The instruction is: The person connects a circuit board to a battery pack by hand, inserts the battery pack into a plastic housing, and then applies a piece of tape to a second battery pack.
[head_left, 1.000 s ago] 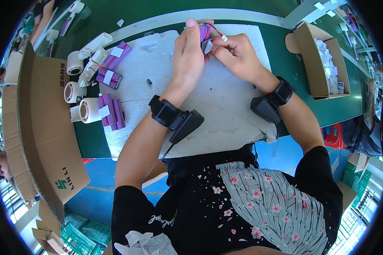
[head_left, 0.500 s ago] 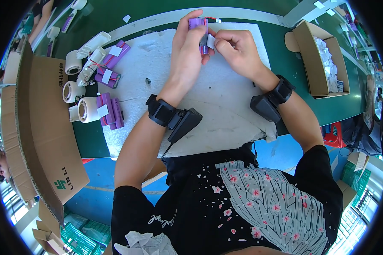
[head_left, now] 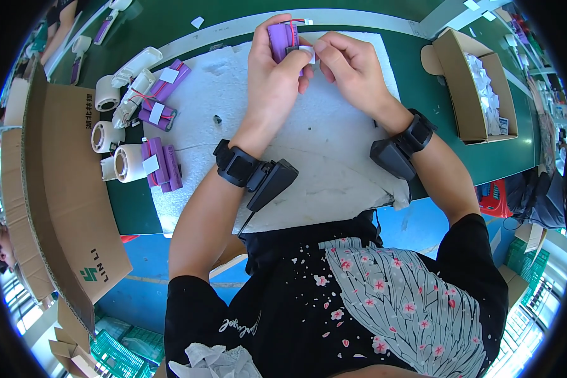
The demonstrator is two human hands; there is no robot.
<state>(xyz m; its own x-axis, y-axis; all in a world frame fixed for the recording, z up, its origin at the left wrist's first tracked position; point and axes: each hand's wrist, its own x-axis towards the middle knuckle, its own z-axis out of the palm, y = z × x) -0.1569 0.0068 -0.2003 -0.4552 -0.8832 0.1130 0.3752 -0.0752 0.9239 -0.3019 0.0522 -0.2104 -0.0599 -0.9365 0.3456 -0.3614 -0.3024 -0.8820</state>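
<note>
My left hand (head_left: pixel 272 82) is wrapped round a purple battery pack (head_left: pixel 281 40) above the far part of a white foam mat (head_left: pixel 327 151). Red wires run from the pack's top to a small white connector (head_left: pixel 308 22). A white label (head_left: pixel 308 51) lies at the pack's right side, with my left thumb pressed over it. Right beside the label is my right hand (head_left: pixel 354 72), its thumb and fingers drawn together; whether anything is between them is hidden. More purple battery packs with white labels, such as one pack (head_left: pixel 162 165), lie at the mat's left edge.
White cylindrical housings (head_left: pixel 130 162) stand next to the packs on the green table (head_left: pixel 135 211). A tall cardboard box (head_left: pixel 75 189) borders the left side. At the right, an open carton (head_left: pixel 457 88) holds white paper pieces (head_left: pixel 483 88). A paper scrap (head_left: pixel 198 22) lies at the far edge.
My left hand has moved slightly left with the battery pack, and its thumb has come down onto the white label. My right fingers have shifted up a little and drawn back from the label.
</note>
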